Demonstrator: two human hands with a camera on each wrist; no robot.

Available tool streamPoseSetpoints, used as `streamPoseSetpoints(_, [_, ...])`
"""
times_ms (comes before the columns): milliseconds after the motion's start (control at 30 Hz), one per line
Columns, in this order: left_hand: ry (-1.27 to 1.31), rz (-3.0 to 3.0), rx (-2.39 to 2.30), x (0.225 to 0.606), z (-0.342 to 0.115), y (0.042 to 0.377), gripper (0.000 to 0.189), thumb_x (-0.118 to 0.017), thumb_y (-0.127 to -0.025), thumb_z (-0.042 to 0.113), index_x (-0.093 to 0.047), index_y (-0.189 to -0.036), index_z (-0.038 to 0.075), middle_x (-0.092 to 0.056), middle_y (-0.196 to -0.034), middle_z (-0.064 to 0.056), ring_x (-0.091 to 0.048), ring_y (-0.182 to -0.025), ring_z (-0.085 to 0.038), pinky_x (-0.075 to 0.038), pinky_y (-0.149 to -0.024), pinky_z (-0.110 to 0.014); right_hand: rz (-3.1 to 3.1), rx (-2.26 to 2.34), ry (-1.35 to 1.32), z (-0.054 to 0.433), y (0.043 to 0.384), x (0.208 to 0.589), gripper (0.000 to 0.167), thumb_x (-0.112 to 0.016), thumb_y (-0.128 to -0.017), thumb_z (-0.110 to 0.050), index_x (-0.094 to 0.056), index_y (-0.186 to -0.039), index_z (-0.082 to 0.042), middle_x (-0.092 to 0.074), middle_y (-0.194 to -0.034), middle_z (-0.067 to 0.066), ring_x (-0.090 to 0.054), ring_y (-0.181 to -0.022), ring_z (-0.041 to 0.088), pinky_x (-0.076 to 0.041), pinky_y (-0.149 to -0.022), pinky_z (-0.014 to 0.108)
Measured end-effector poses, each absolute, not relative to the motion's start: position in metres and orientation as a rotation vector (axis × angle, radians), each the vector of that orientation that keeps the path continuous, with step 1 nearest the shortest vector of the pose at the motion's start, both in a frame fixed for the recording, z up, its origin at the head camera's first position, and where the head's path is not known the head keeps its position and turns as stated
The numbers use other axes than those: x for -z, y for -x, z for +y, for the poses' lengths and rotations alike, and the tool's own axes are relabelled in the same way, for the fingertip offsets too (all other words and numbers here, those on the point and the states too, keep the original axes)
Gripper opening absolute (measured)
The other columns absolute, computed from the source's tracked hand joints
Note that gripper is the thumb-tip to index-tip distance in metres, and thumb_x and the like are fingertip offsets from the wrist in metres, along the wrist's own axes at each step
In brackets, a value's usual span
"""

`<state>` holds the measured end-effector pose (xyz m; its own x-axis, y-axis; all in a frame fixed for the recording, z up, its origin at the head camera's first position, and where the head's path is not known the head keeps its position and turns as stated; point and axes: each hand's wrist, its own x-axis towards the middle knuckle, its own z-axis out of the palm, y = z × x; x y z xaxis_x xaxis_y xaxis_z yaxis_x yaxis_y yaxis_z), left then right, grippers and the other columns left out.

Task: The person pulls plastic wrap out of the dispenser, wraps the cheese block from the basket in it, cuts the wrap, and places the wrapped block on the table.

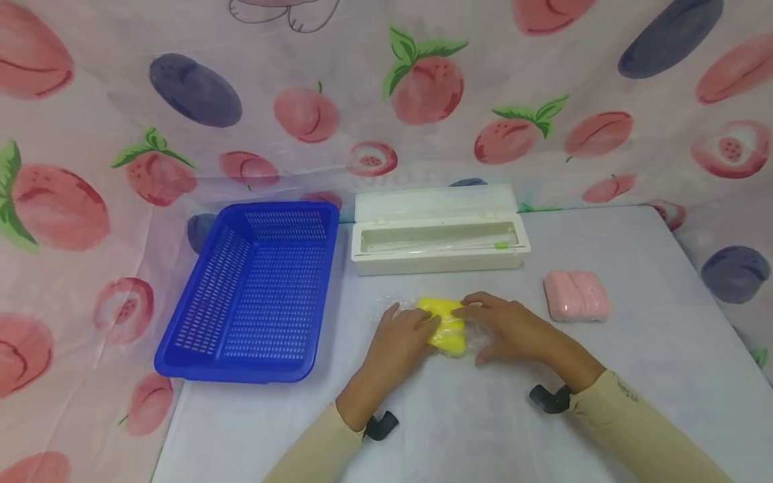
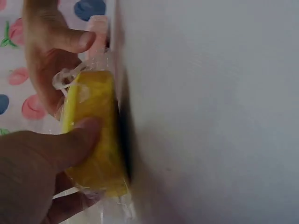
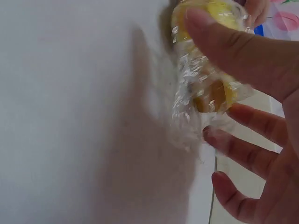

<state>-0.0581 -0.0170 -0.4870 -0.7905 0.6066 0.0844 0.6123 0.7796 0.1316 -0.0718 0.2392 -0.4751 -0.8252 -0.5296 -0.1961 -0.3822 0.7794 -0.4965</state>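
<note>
A yellow block (image 1: 448, 329), soft-looking and wrapped in clear plastic, lies on the white table between both hands. My left hand (image 1: 401, 342) grips its left side; in the left wrist view the thumb (image 2: 79, 140) presses the near face, with fingers behind. On the other side is my right hand (image 1: 513, 329), fingertips at the block's upper right corner, thumb held apart from the fingers. In the right wrist view, loose crinkled wrap (image 3: 187, 107) hangs off the block beside the spread right fingers (image 3: 247, 156).
Left of the hands stands a blue perforated basket (image 1: 323, 295). Behind them is a long white box (image 1: 441, 263), lid raised, with a clear plastic item with a green tip (image 1: 501, 245) inside. A pink wrapped block (image 1: 576, 296) lies to the right. A fruit-print cloth hangs behind.
</note>
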Motion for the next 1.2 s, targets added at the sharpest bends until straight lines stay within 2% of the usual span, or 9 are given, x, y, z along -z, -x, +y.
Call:
streamPoseSetpoints(100, [0.952, -2.967, 0.516, 0.484, -0.017, 0.061, 0.036, -0.072, -0.094, 0.041, -0.071, -0.124, 0.021, -0.071, -0.107, 0.005, -0.067, -0.098, -0.014, -0.053, -0.093, -0.034, 2.648, 0.729, 0.715, 0.245, 0.075, 0.477, 0.086, -0.097, -0.064, -0.039, -0.059, -0.141, -0.025, -0.055, -0.144, 0.0, -0.056, -0.13, 0.027, -0.049, -0.104, 0.056])
streamPoseSetpoints(200, [0.774, -3.073, 1.153, 0.478, -0.019, 0.063, 0.031, -0.062, -0.101, 0.041, -0.074, -0.117, 0.018, -0.069, -0.091, 0.006, -0.062, -0.082, -0.011, -0.052, -0.074, -0.027, 2.576, 0.943, 0.641, 0.25, 0.079, 0.474, 0.082, -0.096, -0.066, -0.041, -0.06, -0.138, -0.025, -0.061, -0.14, -0.005, -0.056, -0.131, 0.024, -0.048, -0.108, 0.053])
streamPoseSetpoints(400, [0.128, -2.961, 2.33, 0.477, -0.023, 0.065, 0.037, -0.048, -0.108, 0.036, -0.07, -0.118, 0.008, -0.067, -0.093, 0.0, -0.06, -0.083, -0.012, -0.053, -0.075, -0.028, 2.276, 1.334, 0.288, 0.252, 0.086, 0.466, 0.057, -0.083, -0.083, -0.046, -0.062, -0.132, -0.027, -0.069, -0.128, -0.006, -0.062, -0.121, 0.02, -0.053, -0.101, 0.044])
streamPoseSetpoints(500, [0.077, -2.902, 2.54, 0.483, -0.024, 0.065, 0.036, -0.048, -0.108, 0.028, -0.062, -0.13, 0.003, -0.069, -0.103, -0.006, -0.065, -0.087, -0.015, -0.059, -0.079, -0.032, 2.223, 1.348, 0.189, 0.249, 0.089, 0.467, 0.063, -0.079, -0.086, -0.047, -0.057, -0.139, -0.021, -0.068, -0.131, 0.002, -0.064, -0.12, 0.023, -0.056, -0.098, 0.041])
streamPoseSetpoints(700, [0.102, -3.02, 2.295, 0.494, -0.02, 0.067, 0.044, -0.054, -0.103, 0.027, -0.057, -0.14, 0.005, -0.069, -0.125, -0.01, -0.069, -0.096, -0.017, -0.06, -0.086, -0.035, 2.281, 1.24, 0.099, 0.242, 0.093, 0.475, 0.083, -0.078, -0.086, -0.048, -0.043, -0.151, -0.009, -0.059, -0.143, 0.017, -0.059, -0.129, 0.035, -0.052, -0.103, 0.053])
streamPoseSetpoints(833, [0.231, -3.145, 1.665, 0.496, -0.016, 0.07, 0.045, -0.059, -0.098, 0.028, -0.062, -0.137, 0.006, -0.068, -0.122, -0.009, -0.063, -0.092, -0.015, -0.055, -0.08, -0.031, 2.374, 1.172, 0.12, 0.234, 0.097, 0.484, 0.082, -0.078, -0.086, -0.047, -0.044, -0.149, -0.008, -0.059, -0.142, 0.021, -0.056, -0.131, 0.041, -0.049, -0.104, 0.059])
streamPoseSetpoints(933, [0.306, -3.141, 1.481, 0.492, -0.014, 0.077, 0.048, -0.064, -0.091, 0.017, -0.061, -0.138, 0.004, -0.066, -0.119, -0.009, -0.061, -0.093, -0.016, -0.053, -0.078, -0.03, 2.435, 1.154, 0.143, 0.23, 0.1, 0.489, 0.077, -0.078, -0.087, -0.046, -0.047, -0.146, -0.01, -0.058, -0.143, 0.022, -0.054, -0.133, 0.045, -0.047, -0.105, 0.063])
streamPoseSetpoints(1067, [0.252, -3.16, 1.668, 0.487, -0.011, 0.09, 0.065, -0.068, -0.082, 0.011, -0.055, -0.146, 0.009, -0.063, -0.127, -0.008, -0.061, -0.098, -0.018, -0.053, -0.075, -0.029, 2.456, 1.152, 0.14, 0.227, 0.102, 0.492, 0.073, -0.079, -0.087, -0.044, -0.047, -0.146, -0.013, -0.057, -0.145, 0.02, -0.054, -0.134, 0.044, -0.046, -0.106, 0.063])
streamPoseSetpoints(1200, [0.204, -3.214, 1.74, 0.486, -0.007, 0.105, 0.063, -0.069, -0.089, 0.026, -0.053, -0.148, 0.015, -0.065, -0.129, -0.007, -0.061, -0.104, -0.02, -0.054, -0.085, -0.036, 2.428, 1.18, 0.083, 0.228, 0.103, 0.492, 0.074, -0.078, -0.088, -0.042, -0.045, -0.148, -0.015, -0.061, -0.141, 0.019, -0.058, -0.129, 0.039, -0.048, -0.105, 0.059])
